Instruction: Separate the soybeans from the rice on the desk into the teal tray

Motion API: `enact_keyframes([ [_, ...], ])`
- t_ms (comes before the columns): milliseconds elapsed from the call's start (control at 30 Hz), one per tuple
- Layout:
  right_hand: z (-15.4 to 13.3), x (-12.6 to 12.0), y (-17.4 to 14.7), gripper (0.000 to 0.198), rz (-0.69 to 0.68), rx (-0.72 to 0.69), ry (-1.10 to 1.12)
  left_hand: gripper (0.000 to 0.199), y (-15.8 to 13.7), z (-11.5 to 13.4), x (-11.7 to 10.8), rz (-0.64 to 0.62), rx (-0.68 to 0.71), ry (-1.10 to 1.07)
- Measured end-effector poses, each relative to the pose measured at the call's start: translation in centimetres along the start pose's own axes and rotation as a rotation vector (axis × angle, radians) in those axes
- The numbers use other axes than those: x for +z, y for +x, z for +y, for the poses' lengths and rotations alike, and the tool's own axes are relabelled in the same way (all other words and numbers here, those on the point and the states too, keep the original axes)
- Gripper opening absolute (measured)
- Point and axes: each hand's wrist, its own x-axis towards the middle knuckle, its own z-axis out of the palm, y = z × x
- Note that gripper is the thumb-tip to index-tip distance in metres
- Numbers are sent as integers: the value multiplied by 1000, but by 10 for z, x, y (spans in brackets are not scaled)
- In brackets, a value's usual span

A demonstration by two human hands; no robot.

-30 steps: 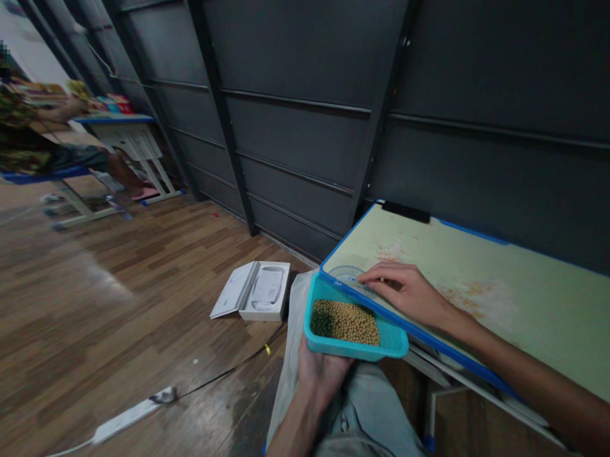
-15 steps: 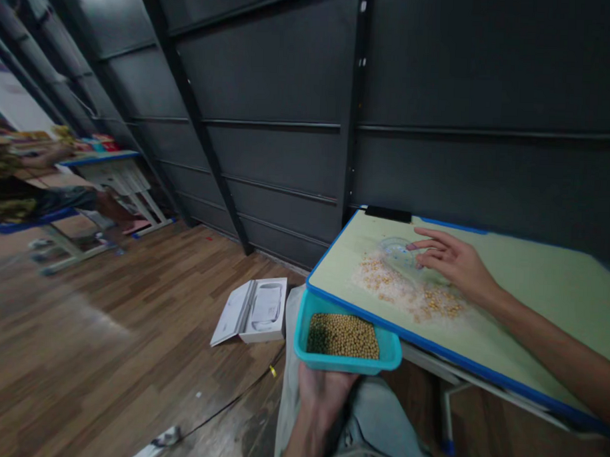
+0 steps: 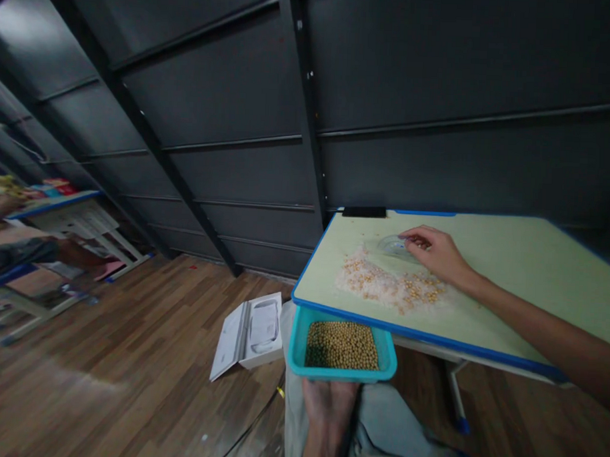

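From below, my left hand [image 3: 329, 396] supports a turquoise plastic tub [image 3: 340, 374] at the table's front edge; its fingers are mostly out of sight beneath it. Round tan beans [image 3: 343, 345], like soybeans, lie inside the tub. Over the table, my right hand [image 3: 434, 252] pinches the rim of a clear, shallow plastic dish [image 3: 390, 245], which looks slightly tilted. In front of the dish spreads a pile of white grains mixed with yellow kernels or beans [image 3: 388, 283].
The pale green table [image 3: 513, 282] has a blue edge, and a black flat object [image 3: 364, 212] lies at its back. An open white box [image 3: 261, 330] sits on the wooden floor beside my leg. At far left, a person's leg [image 3: 79, 252] shows near another table [image 3: 80, 204].
My right hand has closed from spread fingers to a pinch on the clear dish's rim. The view has turned right. My left hand still holds up the tub.
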Motion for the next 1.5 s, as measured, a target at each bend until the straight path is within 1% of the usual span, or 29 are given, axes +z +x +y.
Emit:
enact_keyframes([
  [133,2,6,-3,17,-57,67,92,38,4,-1,-8,-28,10,-38],
  [233,-7,11,-7,16,-98,65,150,38,6,-2,-12,-52,0,-71],
  [400,-35,15,-16,17,-148,-25,144,38,4,-2,-9,-50,-19,-97],
  [500,-53,11,-23,16,-148,-94,126,38,3,-1,-4,-20,-27,-124],
  [533,-58,8,-25,15,-169,-116,142,38,2,-1,-3,-5,-24,-123],
  [633,-69,1,-31,14,-330,-152,190,38,1,-1,0,30,-21,-81],
  [700,-74,-3,-33,13,-450,-152,222,38,0,0,2,38,-23,-52],
  [767,-76,-6,-34,10,-542,-145,236,38,-1,-1,2,35,-20,-47],
  [1000,-70,-11,-31,0,-649,-125,232,37,-1,-1,3,37,-30,-93],
  [1133,-69,-11,-33,5,-721,-135,242,37,1,-1,1,41,-25,-108],
  [1233,-69,-9,-34,10,-721,-167,221,38,4,-2,-3,35,-25,-95],
  [1300,-67,-7,-33,10,-688,-201,182,40,6,-3,-6,6,-19,-67],
  [1400,-62,-4,-31,4,-578,-259,87,40,8,-4,-12,-49,1,-27],
  [1500,-56,-1,-30,5,-470,-298,16,39,9,-5,-17,-81,4,-33],
])
